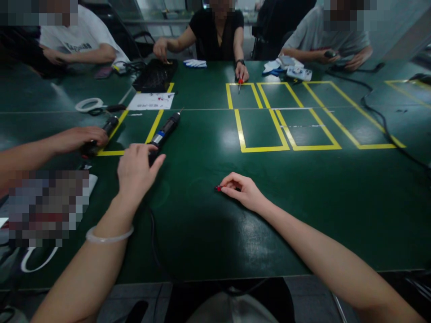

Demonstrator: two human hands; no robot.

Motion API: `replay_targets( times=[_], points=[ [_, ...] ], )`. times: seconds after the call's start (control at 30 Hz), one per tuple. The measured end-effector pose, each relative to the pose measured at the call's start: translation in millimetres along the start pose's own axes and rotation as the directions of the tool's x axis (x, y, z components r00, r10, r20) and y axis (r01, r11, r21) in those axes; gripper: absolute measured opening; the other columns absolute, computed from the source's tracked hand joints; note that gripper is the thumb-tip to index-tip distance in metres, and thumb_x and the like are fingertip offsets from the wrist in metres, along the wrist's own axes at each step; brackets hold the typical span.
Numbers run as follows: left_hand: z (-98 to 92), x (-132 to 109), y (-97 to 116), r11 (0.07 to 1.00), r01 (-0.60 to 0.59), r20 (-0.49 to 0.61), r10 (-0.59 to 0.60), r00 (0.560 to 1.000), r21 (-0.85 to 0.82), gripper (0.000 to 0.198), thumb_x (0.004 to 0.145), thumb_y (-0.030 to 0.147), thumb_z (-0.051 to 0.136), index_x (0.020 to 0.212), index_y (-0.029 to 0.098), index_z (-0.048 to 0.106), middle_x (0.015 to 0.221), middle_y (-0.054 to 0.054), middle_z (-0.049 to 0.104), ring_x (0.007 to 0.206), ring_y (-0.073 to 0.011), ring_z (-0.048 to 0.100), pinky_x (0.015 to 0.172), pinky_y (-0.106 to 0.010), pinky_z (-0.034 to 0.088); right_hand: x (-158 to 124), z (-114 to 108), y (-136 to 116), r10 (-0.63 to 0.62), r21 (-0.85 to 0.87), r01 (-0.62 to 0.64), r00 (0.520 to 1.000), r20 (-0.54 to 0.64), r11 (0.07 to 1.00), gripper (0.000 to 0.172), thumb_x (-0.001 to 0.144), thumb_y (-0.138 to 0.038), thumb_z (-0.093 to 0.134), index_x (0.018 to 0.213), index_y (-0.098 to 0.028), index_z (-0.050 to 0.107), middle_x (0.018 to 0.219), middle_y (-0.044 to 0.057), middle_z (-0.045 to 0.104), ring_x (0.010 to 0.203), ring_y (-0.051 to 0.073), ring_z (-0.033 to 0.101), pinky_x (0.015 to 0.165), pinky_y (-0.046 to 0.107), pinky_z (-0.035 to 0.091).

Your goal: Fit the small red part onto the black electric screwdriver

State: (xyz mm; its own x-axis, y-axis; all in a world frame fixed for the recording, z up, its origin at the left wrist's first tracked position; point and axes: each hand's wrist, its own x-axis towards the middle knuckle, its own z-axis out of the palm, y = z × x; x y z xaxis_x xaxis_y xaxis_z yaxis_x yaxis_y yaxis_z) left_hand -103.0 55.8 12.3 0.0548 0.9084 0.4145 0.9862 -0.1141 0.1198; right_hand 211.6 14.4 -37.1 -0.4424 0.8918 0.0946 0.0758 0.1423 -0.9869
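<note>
My left hand (136, 170) is wrapped over the rear end of a black electric screwdriver (165, 130). Its thumb stands out to the side, and the thin bit points away from me, up and to the right. A cord hangs from below this hand toward the table's near edge. On the right, my right hand (240, 190) pinches a small red and black piece (218, 188) between thumb and fingertips, close to the tabletop. Most of that piece is hidden by the fingers, so its kind does not show.
Yellow tape outlines mark the green table (202, 233). At left, another person's hand (92, 137) rests on a second electric screwdriver (110, 124). A black tray (156, 75), a white printed sheet (151, 101) and a tape roll (88, 105) lie beyond. Opposite, a co-worker's hand holds a red-handled screwdriver (240, 82).
</note>
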Motion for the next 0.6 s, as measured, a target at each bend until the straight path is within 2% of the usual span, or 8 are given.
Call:
replay_targets(
  times=[0.07,0.13,0.23,0.33,0.47,0.6],
  points=[
    [3.4,4.0,-29.4,0.985,0.101,-0.009,-0.101,0.995,0.139,0.054,0.092,0.062,0.04,0.113,0.017,0.062,0.113,-0.016,0.061,0.11,-0.0368,0.057,0.081,-0.046,0.041,-0.3,-0.2,0.4,0.01,0.015,-0.01,1.0,-0.006,1.0,0.015,0.085,-0.032,0.068,0.091,-0.018,0.064,0.078,0.0,0.062,0.062,0.01,0.052,0.059,0.024,0.043],
    [7.3,5.0,-50.0,0.96,0.152,0.068,-0.172,0.983,0.235,0.06,0.09,0.068,0.039,0.1,0.015,0.065,0.098,-0.016,0.064,0.1,-0.0365,0.061,0.075,-0.045,0.04,-0.5,-0.2,0.4,0.018,0.025,-0.018,1.0,-0.002,1.0,0.017,0.085,-0.033,0.068,0.091,-0.018,0.063,0.077,-0.001,0.062,0.062,0.01,0.053,0.06,0.024,0.044],
    [11.9,4.7,-59.8,0.948,0.164,0.182,-0.218,0.959,0.272,0.056,0.089,0.067,0.04,0.086,0.018,0.067,0.076,-0.012,0.063,0.084,-0.0305,0.063,0.07,-0.041,0.039,-1.3,-0.4,-0.1,0.025,0.022,-0.025,1.0,0.002,0.999,0.018,0.085,-0.035,0.068,0.09,-0.019,0.062,0.076,-0.001,0.061,0.063,0.011,0.054,0.061,0.025,0.045],
    [13.7,4.6,-49.0,0.957,0.123,0.222,-0.184,0.957,0.264,0.053,0.091,0.063,0.039,0.081,0.019,0.066,0.069,-0.008,0.061,0.076,-0.0257,0.062,0.067,-0.036,0.039,-2.0,-1.2,-0.7,0.022,0.012,-0.022,1.0,-0.005,1.0,0.018,0.085,-0.035,0.068,0.09,-0.019,0.062,0.075,-0.002,0.06,0.062,0.01,0.053,0.059,0.024,0.043],
    [16.5,4.4,-21.4,0.95,0.016,0.257,-0.1,0.961,0.311,0.053,0.096,0.058,0.034,0.08,0.018,0.065,0.073,-0.011,0.064,0.066,-0.0243,0.06,0.06,-0.032,0.036,-1.9,-1.4,-1.8,0.023,0.001,-0.023,1.0,-0.005,1.0,0.018,0.085,-0.035,0.068,0.089,-0.019,0.061,0.073,-0.002,0.058,0.061,0.01,0.05,0.058,0.024,0.042],
    [20.7,-0.8,8.0,0.957,-0.121,0.262,0.05,0.964,0.262,0.052,0.099,0.053,0.031,0.082,0.017,0.064,0.082,-0.012,0.069,0.071,-0.0257,0.063,0.056,-0.031,0.033,-1.4,-0.6,-2.5,0.022,-0.008,-0.022,1.0,-0.011,1.0,0.018,0.084,-0.034,0.068,0.088,-0.018,0.061,0.071,-0.003,0.056,0.059,0.01,0.048,0.056,0.023,0.04]
  ],
)
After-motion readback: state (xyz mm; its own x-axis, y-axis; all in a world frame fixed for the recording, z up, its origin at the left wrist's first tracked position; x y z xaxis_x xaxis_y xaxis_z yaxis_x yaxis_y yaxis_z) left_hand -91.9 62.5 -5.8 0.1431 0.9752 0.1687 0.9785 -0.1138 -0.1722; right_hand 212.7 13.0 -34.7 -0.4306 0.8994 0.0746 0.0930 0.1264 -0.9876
